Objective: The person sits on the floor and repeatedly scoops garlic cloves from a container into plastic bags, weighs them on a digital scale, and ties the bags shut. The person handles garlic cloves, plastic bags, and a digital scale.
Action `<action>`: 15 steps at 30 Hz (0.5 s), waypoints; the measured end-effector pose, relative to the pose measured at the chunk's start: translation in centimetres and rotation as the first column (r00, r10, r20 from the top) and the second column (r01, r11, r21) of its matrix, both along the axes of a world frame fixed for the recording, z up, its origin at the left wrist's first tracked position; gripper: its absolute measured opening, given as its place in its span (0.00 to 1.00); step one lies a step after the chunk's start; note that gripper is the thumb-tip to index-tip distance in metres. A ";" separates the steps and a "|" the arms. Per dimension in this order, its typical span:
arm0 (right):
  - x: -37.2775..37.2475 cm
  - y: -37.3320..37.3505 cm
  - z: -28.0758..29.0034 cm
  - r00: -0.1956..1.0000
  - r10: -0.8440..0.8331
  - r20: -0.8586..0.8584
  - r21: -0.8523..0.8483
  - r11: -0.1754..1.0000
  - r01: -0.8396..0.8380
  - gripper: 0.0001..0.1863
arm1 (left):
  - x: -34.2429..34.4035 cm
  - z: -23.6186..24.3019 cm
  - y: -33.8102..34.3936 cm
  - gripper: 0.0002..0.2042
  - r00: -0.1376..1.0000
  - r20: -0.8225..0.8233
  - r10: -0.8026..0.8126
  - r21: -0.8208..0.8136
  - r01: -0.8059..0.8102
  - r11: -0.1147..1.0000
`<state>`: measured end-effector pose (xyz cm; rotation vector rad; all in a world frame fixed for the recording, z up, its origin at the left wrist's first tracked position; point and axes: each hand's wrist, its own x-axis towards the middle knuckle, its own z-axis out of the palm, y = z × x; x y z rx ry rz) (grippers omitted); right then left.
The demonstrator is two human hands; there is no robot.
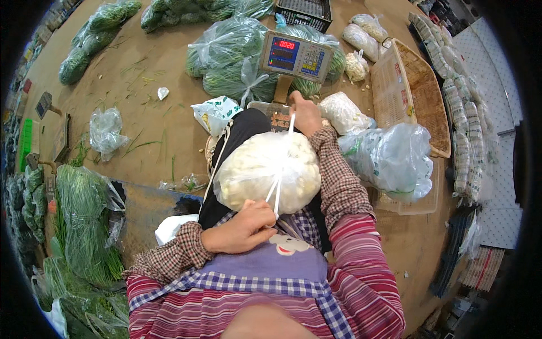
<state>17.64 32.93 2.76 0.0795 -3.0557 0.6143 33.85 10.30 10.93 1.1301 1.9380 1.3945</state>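
Two hands at work, one bag between them! The plump clear bag (268,172) of pale pieces sits on my side of the scale (297,55), and both my hands are on its white tie (278,195). My right hand (305,114), close by the scale's foot, has its fingers curled shut round one end — that strip stands taut. My left hand (241,227), farther from the scale, pinches two white strands, thumb and fingers closed with next to no gap.

Now the count around the scale! One black crate (305,12) behind it. Three small bags of the pale pieces beyond it to the right, the nearest a little knotted bag (356,66); a fourth, the white bag (342,113), lies just right of its foot. One tan basket (392,87), tipped on its side, stands farther right of the scale. One big clear sack (389,161) with green print lies to the right on my side of it.

To the scale's left — one printed white bag (217,113) near its foot, one crumpled clear bag (106,133) well off, and one small white scrap (162,92) between those two, set slightly farther back.
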 end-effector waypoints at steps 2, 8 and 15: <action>-0.8 -0.1 -0.2 0.999 0.012 0.049 -0.012 1.000 -0.012 0.15 | -0.7 0.2 -0.3 0.07 0.999 0.003 -0.050 0.034 0.050 0.998; 1.2 1.2 2.6 0.998 -0.065 0.008 -0.388 0.919 0.063 0.14 | -4.1 0.8 -0.2 0.17 0.897 0.441 0.000 0.456 -0.224 0.862; 11.0 -1.5 14.7 0.910 0.241 -0.338 -0.456 0.803 -0.382 0.07 | -5.7 0.7 5.3 0.25 0.908 0.215 0.359 -0.003 -0.367 0.930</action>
